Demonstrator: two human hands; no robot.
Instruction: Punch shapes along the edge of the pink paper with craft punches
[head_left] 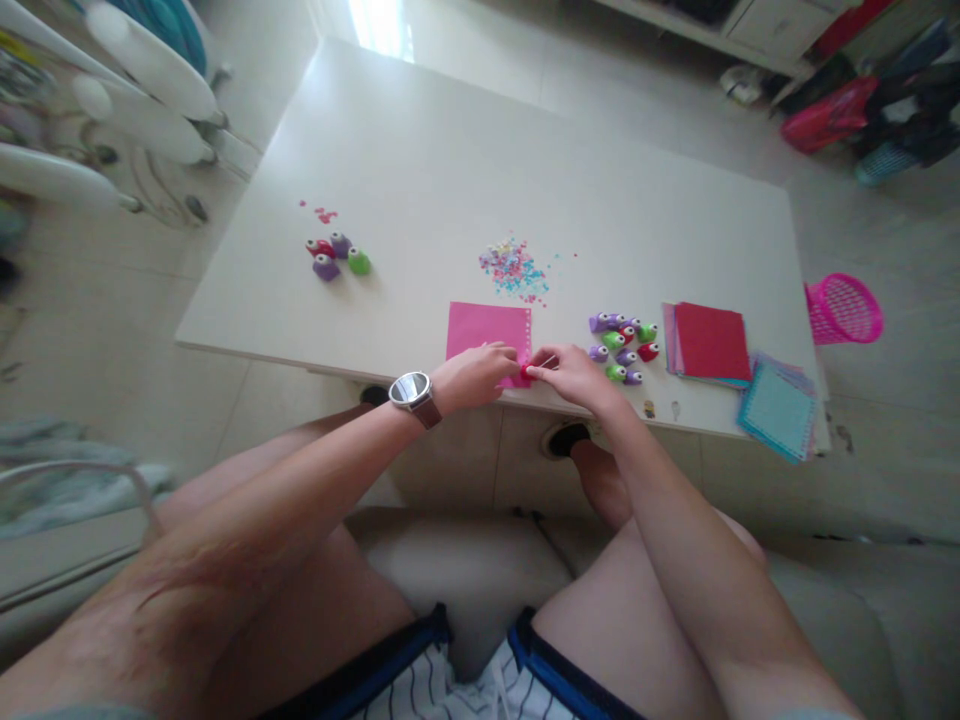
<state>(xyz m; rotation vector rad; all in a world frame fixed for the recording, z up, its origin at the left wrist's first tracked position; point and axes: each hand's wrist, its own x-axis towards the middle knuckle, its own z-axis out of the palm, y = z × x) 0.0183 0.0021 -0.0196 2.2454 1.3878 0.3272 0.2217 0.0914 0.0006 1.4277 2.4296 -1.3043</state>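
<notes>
A: Largest item first?
B: White desk [420, 180], pale top, filling the middle of the view. Pink basket [847, 308] just past its right end.
A: Paper?
B: Red-topped stack [712, 340] at right; blue-green sheets [778, 407] beside it, jutting over the near edge. Single pink sheet [487, 325] near the middle of the near edge, small holes down its right margin.
A: Anything close to the work?
B: Right cluster of eyed pieces [615, 341], purple, green and red, just beside the right hand. Left cluster [359, 262] well apart. Loose confetti [514, 266] just beyond the sheet. The hands themselves cover part of its lower portion.
A: Hand poses?
B: Both forearms angle inward. Left hand [480, 370], watch [410, 390] at the wrist, lies over the sheet, fingers pointing right; cannot tell whether it grips. Right hand [564, 374] comes from the other side, thumb and forefinger pinching.
A: On what?
B: Small red piece [524, 371], at the sheet's lower right edge, between the hands.
</notes>
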